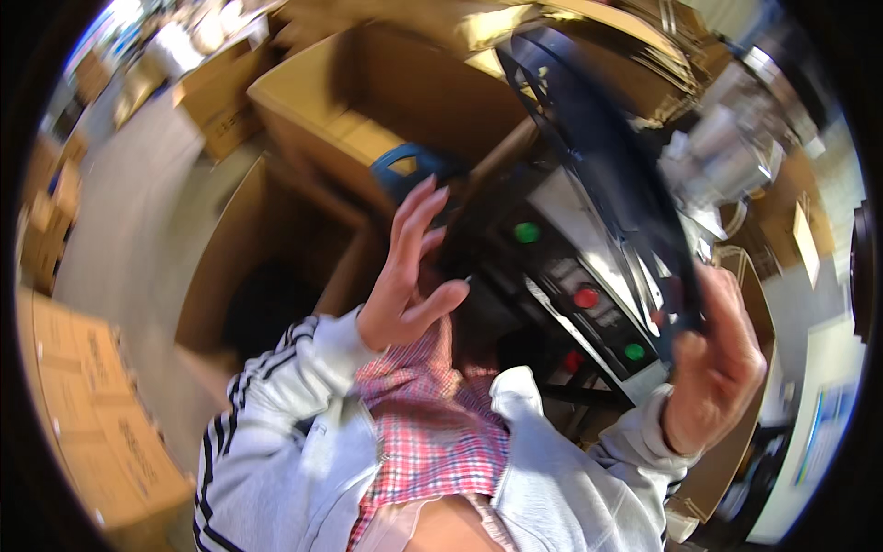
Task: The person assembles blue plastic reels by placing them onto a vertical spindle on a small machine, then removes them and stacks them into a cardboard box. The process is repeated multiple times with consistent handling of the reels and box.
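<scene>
My right hand (pixel 719 368) grips the near end of a long, curved black part (pixel 612 152), which looks like moulded plastic with openings along its edges. Motion blurs it, and its exact kind is unclear. It slants up and away to the left, over a machine's dark control panel (pixel 561 287) with green and red buttons. My left hand (pixel 405 271) is raised with fingers apart and holds nothing. Just beyond its fingertips, a blue part with a triangular opening (pixel 397 164) shows at an open cardboard box (pixel 303 106).
Another open carton (pixel 216 262) stands left of my left hand, with something dark inside. Stacked cartons (pixel 101 405) line the lower left. Clear plastic wrapping (pixel 731 161) lies at the right, beyond the machine. Flattened cardboard (pixel 635 41) is piled at the back.
</scene>
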The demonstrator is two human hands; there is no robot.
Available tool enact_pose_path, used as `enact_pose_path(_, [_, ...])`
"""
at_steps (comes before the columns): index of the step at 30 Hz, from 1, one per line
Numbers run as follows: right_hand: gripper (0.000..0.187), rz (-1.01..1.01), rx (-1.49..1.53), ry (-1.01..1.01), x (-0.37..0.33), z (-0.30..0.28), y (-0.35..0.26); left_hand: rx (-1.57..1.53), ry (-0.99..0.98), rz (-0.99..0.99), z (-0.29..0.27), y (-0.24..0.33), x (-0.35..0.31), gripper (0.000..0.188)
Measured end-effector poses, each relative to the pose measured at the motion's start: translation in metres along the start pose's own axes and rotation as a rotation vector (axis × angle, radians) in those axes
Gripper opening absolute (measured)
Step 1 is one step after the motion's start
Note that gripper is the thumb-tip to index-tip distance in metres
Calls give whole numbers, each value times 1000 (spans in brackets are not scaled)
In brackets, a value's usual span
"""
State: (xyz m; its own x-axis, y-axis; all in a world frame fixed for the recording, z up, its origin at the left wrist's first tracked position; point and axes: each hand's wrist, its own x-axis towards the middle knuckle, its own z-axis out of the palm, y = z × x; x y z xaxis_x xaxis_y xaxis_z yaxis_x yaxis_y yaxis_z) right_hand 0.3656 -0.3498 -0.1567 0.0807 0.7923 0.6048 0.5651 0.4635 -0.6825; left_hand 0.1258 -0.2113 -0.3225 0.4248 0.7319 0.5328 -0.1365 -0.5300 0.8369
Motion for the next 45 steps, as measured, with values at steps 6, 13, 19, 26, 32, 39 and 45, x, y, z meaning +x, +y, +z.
enact_pose_path(6, [41,221,905,-228,19,119,14,434,402,82,-98,-4,-38,78])
enact_pose_path(13, [33,757,1353,-513,12,344,25,314,479,-248,-249,-87,-151,72])
enact_pose_path(19, [44,1277,1024,-578,-19,443,53,-202,102,-940,-254,-162,-216,78])
enact_pose_path(26, [54,1397,965,-467,-37,480,58,-319,-173,-1026,-238,-235,-247,91])
enact_pose_path(32, [45,1435,941,-460,-52,490,90,-585,8,-1307,-241,-202,-248,96])
enact_pose_path(39, [37,1482,843,-443,-70,488,99,-530,-111,-1363,-203,-271,-294,82])
enact_pose_path(45, [50,1553,600,-715,-74,483,103,-55,-395,-1378,-213,-289,-307,76])
